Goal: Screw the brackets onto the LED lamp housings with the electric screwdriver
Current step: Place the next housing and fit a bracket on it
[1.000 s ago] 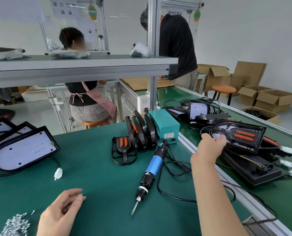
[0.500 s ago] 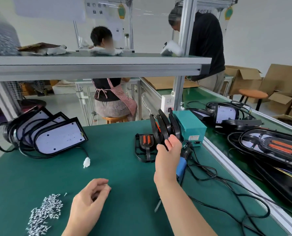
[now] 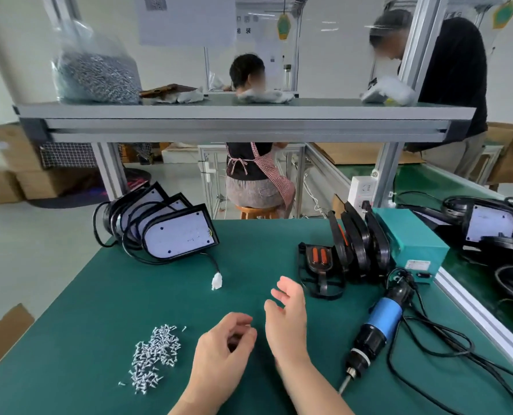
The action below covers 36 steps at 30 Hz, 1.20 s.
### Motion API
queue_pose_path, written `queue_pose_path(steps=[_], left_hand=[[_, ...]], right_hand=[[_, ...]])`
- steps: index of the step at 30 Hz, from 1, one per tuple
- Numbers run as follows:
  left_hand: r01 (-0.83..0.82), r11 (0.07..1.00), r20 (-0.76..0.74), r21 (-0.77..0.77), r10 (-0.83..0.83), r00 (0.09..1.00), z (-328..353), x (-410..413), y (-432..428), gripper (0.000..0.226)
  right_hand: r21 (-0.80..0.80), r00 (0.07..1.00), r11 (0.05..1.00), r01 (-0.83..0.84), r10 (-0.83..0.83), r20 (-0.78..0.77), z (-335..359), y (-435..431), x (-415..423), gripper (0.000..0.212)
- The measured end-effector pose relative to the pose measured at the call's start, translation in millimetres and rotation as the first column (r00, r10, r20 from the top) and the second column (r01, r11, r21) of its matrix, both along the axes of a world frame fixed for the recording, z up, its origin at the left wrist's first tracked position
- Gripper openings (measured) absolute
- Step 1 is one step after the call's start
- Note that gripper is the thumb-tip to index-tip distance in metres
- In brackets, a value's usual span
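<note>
Several LED lamp housings (image 3: pixel 178 235) lean in a stack at the back left of the green table (image 3: pixel 99 310), cables trailing to a white connector (image 3: pixel 217 281). Black brackets (image 3: pixel 358 247) stand in a row against a teal box; one bracket with orange pads (image 3: pixel 319 265) lies flat before them. The blue electric screwdriver (image 3: pixel 378 327) lies to the right, tip toward me. A heap of screws (image 3: pixel 155 353) sits near left. My left hand (image 3: pixel 222 351) hovers with fingers loosely curled, holding nothing I can see. My right hand (image 3: pixel 288 319) is beside it, fingers relaxed and empty.
A teal power box (image 3: pixel 410 241) and black cables (image 3: pixel 428 348) occupy the right side. More housings (image 3: pixel 488 226) lie on the conveyor beyond an aluminium rail (image 3: pixel 473 310). An overhead shelf (image 3: pixel 243 121) carries a bag of screws (image 3: pixel 95 76). Two people work behind.
My right hand has drawn back from the brackets to the table's middle, near my left hand. The view has swung left and down.
</note>
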<state>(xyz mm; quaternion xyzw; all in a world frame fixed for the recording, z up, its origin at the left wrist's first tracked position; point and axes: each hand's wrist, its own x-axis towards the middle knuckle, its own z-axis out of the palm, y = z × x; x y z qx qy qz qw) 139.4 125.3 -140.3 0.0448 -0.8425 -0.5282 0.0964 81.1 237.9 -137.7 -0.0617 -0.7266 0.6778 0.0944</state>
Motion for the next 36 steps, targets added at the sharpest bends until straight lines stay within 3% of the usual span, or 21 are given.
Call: queue_pose_path(steps=[5, 11, 15, 17, 22, 31, 36], left_hand=[[-0.056, 0.997, -0.008, 0.049, 0.056, 0.998, 1.4, -7.9, -3.7, 0.015], [-0.370, 0.929, -0.083, 0.027, 0.371, 0.925, 24.4, -64.8, -48.8, 0.015], [-0.555, 0.820, -0.072, -0.138, 0.551, 0.832, 40.5, -113.2, -101.6, 0.052], [-0.609, 0.769, -0.089, -0.193, 0.604, 0.792, 45.8, -131.3, -124.0, 0.057], [-0.569, 0.762, -0.080, -0.308, 0.576, 0.814, 54.8, -166.9, -161.4, 0.055], [-0.457, 0.769, 0.109, -0.447, 0.554, 0.825, 55.7, -198.0, -184.0, 0.054], [-0.392, 0.845, 0.131, -0.363, 0.463, 0.877, 51.5, -188.6, -174.5, 0.059]], right_hand=[[0.174, 0.995, 0.980, -0.092, 0.097, -0.017, -8.9, 1.8, 2.4, 0.048], [0.198, 0.990, 0.971, -0.138, 0.140, 0.005, -8.6, -4.3, -2.2, 0.046], [0.211, 0.989, 0.966, -0.147, 0.148, 0.012, -7.8, -5.5, -0.6, 0.045], [0.211, 0.988, 0.966, -0.152, 0.151, 0.017, -9.1, -5.0, -1.0, 0.045], [0.234, 0.987, 0.959, -0.157, 0.158, 0.015, -12.1, -7.1, -3.1, 0.045], [0.226, 0.991, 0.966, -0.130, 0.132, 0.007, -12.5, -10.7, -7.9, 0.050], [0.224, 0.990, 0.965, -0.138, 0.138, 0.015, -12.9, -9.1, -9.1, 0.047]])
